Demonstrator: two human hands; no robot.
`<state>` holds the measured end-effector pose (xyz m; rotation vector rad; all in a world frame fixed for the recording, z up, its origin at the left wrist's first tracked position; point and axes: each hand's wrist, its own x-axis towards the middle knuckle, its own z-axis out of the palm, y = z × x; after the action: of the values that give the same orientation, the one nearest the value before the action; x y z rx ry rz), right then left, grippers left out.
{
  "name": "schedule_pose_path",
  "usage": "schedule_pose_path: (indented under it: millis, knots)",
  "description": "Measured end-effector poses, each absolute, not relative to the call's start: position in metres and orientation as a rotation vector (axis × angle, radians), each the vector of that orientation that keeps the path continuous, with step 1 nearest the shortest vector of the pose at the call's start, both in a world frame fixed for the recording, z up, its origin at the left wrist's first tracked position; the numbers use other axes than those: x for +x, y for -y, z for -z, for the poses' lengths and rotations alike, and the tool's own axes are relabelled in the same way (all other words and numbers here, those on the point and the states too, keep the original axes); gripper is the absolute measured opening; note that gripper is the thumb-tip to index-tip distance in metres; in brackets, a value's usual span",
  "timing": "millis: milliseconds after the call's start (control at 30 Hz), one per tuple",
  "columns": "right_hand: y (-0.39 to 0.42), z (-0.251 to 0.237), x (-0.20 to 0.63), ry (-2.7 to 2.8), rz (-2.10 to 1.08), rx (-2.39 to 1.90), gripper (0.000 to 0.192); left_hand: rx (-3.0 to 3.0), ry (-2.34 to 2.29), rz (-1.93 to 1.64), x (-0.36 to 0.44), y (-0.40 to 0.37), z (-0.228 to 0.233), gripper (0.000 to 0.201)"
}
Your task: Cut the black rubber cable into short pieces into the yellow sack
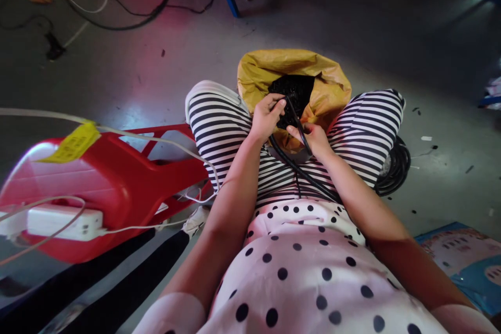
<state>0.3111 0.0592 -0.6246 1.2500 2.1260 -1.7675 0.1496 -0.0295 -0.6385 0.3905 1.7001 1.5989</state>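
Grey concrete floor point(391, 36), dim and scattered with dark scraps, loose black and white cables trailing at 11 o'clock. Seated over it, knees in black-and-white striped trousers point(223, 130) spread at either side of one yellow plastic sack point(258, 70) at 12 o'clock, open mouth filled with small black pieces, too small to count. One black corrugated flexible tube point(301, 169) held between two hands: left hand point(266, 117) clenched around the tube's end at the sack's mouth, right hand point(313, 138) pinching the same tube just behind, toward 5 o'clock from the left. Long axis from the tip at 12 o'clock back across the lap toward 4 o'clock, then out to one black coil point(397, 167) on the floor beside the right knee. Left hand nearer the tip and the sack, right hand nearer the coil. Off at 9 o'clock, one red plastic stool point(117, 177) tipped on its side, one white power strip point(58, 222) resting on it, one yellow tag point(74, 142) on a white cord. One blue printed carton point(465, 258) at 4 o'clock
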Motion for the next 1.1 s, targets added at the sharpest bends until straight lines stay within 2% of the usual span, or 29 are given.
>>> schedule_pose_path:
  millis: [167, 700, 1100]
  knots:
    - [-0.058, 0.624, 0.311, -2.063, 1.827, 1.318, 0.068, 0.406, -1.729, -1.597, 0.149, 0.029, 0.644, 0.014]
    - [-0.058, 0.624, 0.311, -2.128, 1.726, 1.302, 0.066, 0.546, -1.842, -1.525, 0.150, 0.030, 0.643, 0.006]
    - [-0.060, 0.629, 0.310, -2.199, 1.520, 1.261, 0.071, 0.721, -1.935, -1.353, 0.153, 0.030, 0.654, 0.003]
